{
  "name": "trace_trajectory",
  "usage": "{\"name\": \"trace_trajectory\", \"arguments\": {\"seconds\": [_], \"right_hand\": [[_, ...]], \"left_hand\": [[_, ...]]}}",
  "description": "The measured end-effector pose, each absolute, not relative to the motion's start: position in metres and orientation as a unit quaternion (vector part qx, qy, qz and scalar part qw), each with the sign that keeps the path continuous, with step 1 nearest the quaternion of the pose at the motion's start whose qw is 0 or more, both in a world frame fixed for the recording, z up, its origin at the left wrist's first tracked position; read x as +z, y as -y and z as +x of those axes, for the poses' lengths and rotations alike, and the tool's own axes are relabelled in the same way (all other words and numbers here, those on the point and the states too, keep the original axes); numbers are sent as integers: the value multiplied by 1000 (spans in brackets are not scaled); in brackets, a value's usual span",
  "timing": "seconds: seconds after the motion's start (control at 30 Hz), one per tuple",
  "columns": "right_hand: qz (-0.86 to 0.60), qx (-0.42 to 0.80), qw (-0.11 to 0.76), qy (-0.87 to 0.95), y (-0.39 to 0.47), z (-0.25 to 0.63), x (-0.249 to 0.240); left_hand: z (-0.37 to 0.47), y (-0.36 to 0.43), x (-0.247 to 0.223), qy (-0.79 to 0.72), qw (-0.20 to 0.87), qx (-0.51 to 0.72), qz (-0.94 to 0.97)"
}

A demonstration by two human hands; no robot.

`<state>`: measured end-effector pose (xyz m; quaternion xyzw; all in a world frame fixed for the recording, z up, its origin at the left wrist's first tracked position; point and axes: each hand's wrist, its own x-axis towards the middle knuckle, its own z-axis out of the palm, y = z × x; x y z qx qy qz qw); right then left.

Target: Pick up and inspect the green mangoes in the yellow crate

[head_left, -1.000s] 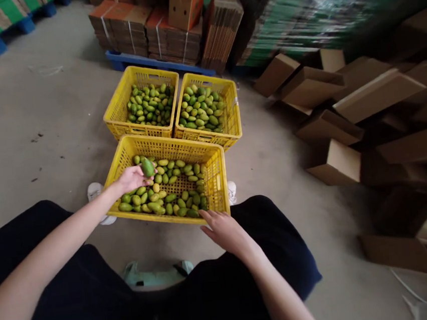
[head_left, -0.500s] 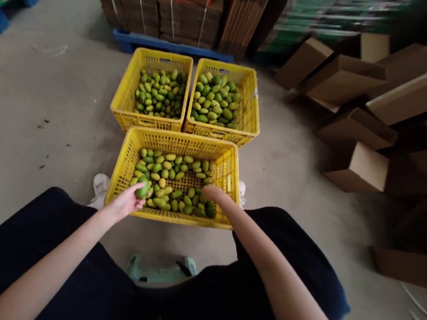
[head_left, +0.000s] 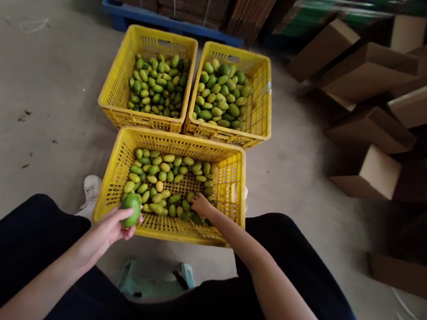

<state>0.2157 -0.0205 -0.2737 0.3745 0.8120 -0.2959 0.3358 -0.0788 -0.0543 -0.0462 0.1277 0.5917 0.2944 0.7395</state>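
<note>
My left hand (head_left: 116,224) is closed around a green mango (head_left: 130,209), held above the near left corner of the front yellow crate (head_left: 173,233). Inside that crate, small green and yellow mangoes (head_left: 154,168) lie in a loose layer, with bare floor slats showing between some of them. My right hand (head_left: 202,206) reaches into the crate's right half. Its fingers are partly spread and rest on the mangoes there, none of which is seen lifted. The hand hides some of the fruit beneath it.
Behind stand two more yellow crates, a left one (head_left: 104,100) and a right one (head_left: 267,94), both holding mangoes. Flattened cardboard is stacked on a blue pallet (head_left: 120,15) beyond. Open cardboard boxes (head_left: 366,175) clutter the right side. A pale green stool (head_left: 153,286) is below me.
My left hand has drawn back toward me and left with the mango, now raised higher. The right hand has moved a little left and nearer over the fruit. The view has shifted slightly.
</note>
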Motion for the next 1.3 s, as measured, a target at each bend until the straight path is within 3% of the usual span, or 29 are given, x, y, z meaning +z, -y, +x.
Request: {"name": "trace_trajectory", "arguments": {"seconds": [0.2, 0.43, 0.7, 0.8, 0.9, 0.97, 1.1, 1.3], "right_hand": [[338, -280, 308, -844, 31, 232, -270], [392, -261, 271, -839, 39, 225, -262], [559, -235, 167, -778, -4, 222, -189], [604, -266, 49, -750, -30, 210, -134], [563, -491, -311, -587, -34, 195, -72], [476, -587, -447, -479, -23, 188, -38], [384, -680, -503, -371, 9, 184, 1], [369, -649, -541, -388, 25, 187, 10]], "left_hand": [[-84, 49, -76, -637, 707, 266, 153], [-77, 43, -87, -628, 733, 242, 94], [-79, 33, -55, -520, 778, 303, 179], [-74, 27, -46, -536, 721, 331, 290], [-61, 19, -36, -546, 650, 336, 408], [-49, 13, -25, -526, 637, 333, 455], [-25, -1, -2, -452, 632, 361, 515], [-8, -9, 6, -401, 640, 398, 521]]}}
